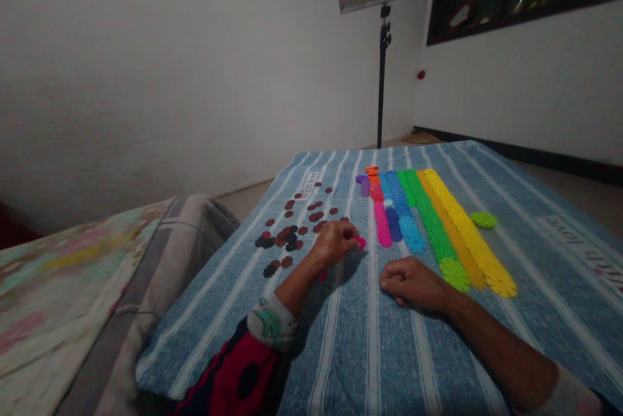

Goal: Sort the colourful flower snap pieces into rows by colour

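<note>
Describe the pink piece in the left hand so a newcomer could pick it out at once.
On the blue striped cloth, find the left hand, between the scattered dark discs and the coloured rows. At its fingertips is a small bright pink piece. Unlike the long pink row nearby, it is separate and pinched by the hand.

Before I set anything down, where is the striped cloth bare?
Bare cloth lies between the forearms, and right of the yellow row, past the lone green disc. Crowded: brown and black discs left of the left hand; coloured rows beyond the right hand.
</note>
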Action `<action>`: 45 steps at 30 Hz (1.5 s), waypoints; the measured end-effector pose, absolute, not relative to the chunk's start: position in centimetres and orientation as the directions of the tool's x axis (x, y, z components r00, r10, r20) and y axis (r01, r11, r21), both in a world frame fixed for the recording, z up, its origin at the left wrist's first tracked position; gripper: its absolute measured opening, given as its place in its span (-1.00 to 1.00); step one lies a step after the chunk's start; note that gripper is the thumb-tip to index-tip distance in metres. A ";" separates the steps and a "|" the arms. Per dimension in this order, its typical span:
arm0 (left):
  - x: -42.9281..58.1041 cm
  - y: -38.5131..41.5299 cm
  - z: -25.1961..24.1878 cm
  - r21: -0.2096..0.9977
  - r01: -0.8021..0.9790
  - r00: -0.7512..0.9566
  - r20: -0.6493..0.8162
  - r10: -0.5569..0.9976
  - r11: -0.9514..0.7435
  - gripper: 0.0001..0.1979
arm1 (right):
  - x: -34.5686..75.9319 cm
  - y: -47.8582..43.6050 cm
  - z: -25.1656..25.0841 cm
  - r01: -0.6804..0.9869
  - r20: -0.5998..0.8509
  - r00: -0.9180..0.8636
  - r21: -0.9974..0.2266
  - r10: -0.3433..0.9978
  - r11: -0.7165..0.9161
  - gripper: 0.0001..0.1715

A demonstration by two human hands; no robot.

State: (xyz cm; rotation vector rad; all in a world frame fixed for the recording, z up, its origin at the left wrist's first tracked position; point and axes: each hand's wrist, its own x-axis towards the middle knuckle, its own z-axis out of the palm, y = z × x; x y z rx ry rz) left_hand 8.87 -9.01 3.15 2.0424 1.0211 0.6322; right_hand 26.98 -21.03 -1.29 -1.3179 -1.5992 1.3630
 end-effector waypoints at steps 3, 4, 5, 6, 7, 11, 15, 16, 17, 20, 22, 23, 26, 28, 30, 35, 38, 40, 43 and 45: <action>12.1 -8.6 1.8 0.799 0.425 0.596 0.106 0.796 -0.425 -0.92 | 27.0 -21.0 -1.1 0.250 -0.131 -0.297 -0.967 0.946 -0.056 -0.79; 12.9 -8.5 1.4 0.803 0.421 0.595 0.106 0.797 -0.421 -0.94 | 27.0 -21.1 -1.1 0.250 -0.137 -0.299 -0.966 0.945 -0.061 -0.79; 13.5 -8.4 1.0 0.808 0.421 0.593 0.099 0.799 -0.413 -0.94 | 27.0 -21.1 -1.0 0.254 -0.140 -0.298 -0.965 0.944 -0.063 -0.80; 14.0 -8.3 0.6 0.812 0.422 0.589 0.092 0.803 -0.403 -0.94 | 27.0 -21.0 -1.0 0.257 -0.140 -0.297 -0.965 0.945 -0.062 -0.80; 14.4 -8.2 0.3 0.815 0.425 0.585 0.083 0.807 -0.393 -0.93 | 27.0 -21.0 -1.0 0.257 -0.136 -0.296 -0.965 0.946 -0.058 -0.80; 15.1 -8.3 -0.3 0.806 0.460 0.567 0.058 0.822 -0.373 -0.92 | 27.0 -20.9 -1.1 0.242 -0.128 -0.305 -0.969 0.944 -0.053 -0.81; 15.1 -8.5 -0.3 0.764 0.504 0.552 0.075 0.831 -0.404 -0.94 | 27.0 -20.9 -1.0 0.237 -0.127 -0.301 -0.970 0.945 -0.055 -0.83; 15.1 -8.6 -0.2 0.747 0.517 0.550 0.084 0.831 -0.418 -0.93 | 26.9 -20.9 -0.9 0.235 -0.126 -0.299 -0.970 0.946 -0.056 -0.83; 15.1 -8.6 -0.1 0.728 0.533 0.547 0.094 0.832 -0.432 -0.91 | 26.9 -21.0 -0.9 0.234 -0.127 -0.297 -0.971 0.946 -0.057 -0.83; 15.0 -8.8 0.1 0.673 0.577 0.539 0.113 0.835 -0.464 -0.87 | 26.9 -21.0 -0.9 0.239 -0.128 -0.293 -0.969 0.948 -0.057 -0.83; 15.0 -9.0 0.3 0.644 0.597 0.538 0.121 0.834 -0.478 -0.85 | 26.9 -21.0 -1.0 0.244 -0.125 -0.297 -0.968 0.947 -0.052 -0.83; 14.9 -9.2 0.4 0.631 0.605 0.536 0.128 0.834 -0.486 -0.84 | 26.9 -20.9 -1.1 0.246 -0.124 -0.300 -0.968 0.946 -0.050 -0.82; 14.8 -9.6 0.8 0.598 0.619 0.544 0.141 0.827 -0.509 -0.84 | 27.0 -20.9 -1.3 0.256 -0.125 -0.306 -0.966 0.944 -0.044 -0.82; 14.5 -9.8 1.0 0.580 0.625 0.551 0.145 0.822 -0.522 -0.86 | 27.0 -20.9 -1.3 0.266 -0.126 -0.304 -0.963 0.944 -0.042 -0.82; 13.9 -9.9 1.2 0.568 0.630 0.547 0.159 0.822 -0.529 -0.85 | 27.0 -20.9 -1.3 0.270 -0.124 -0.302 -0.962 0.945 -0.040 -0.81; 10.3 -9.8 2.3 0.538 0.643 0.538 0.188 0.822 -0.545 -0.88 | 26.9 -21.2 -1.0 0.287 -0.139 -0.285 -0.956 0.948 -0.053 -0.80; 7.0 -9.7 3.0 0.535 0.663 0.518 0.177 0.837 -0.523 -0.90 | 26.9 -21.2 -0.9 0.287 -0.142 -0.286 -0.956 0.948 -0.057 -0.79; 4.8 -9.6 3.2 0.550 0.676 0.481 0.176 0.859 -0.491 -0.89 | 26.8 -21.3 -1.0 0.277 -0.140 -0.295 -0.959 0.945 -0.056 -0.78; 1.6 -9.4 2.8 0.644 0.658 0.396 0.144 0.907 -0.390 -0.88 | 26.8 -21.4 -1.1 0.288 -0.148 -0.286 -0.956 0.947 -0.062 -0.77; -0.2 -9.3 2.2 0.716 0.622 0.339 0.120 0.933 -0.318 -0.88 | 26.8 -21.5 -1.2 0.310 -0.156 -0.270 -0.948 0.950 -0.068 -0.76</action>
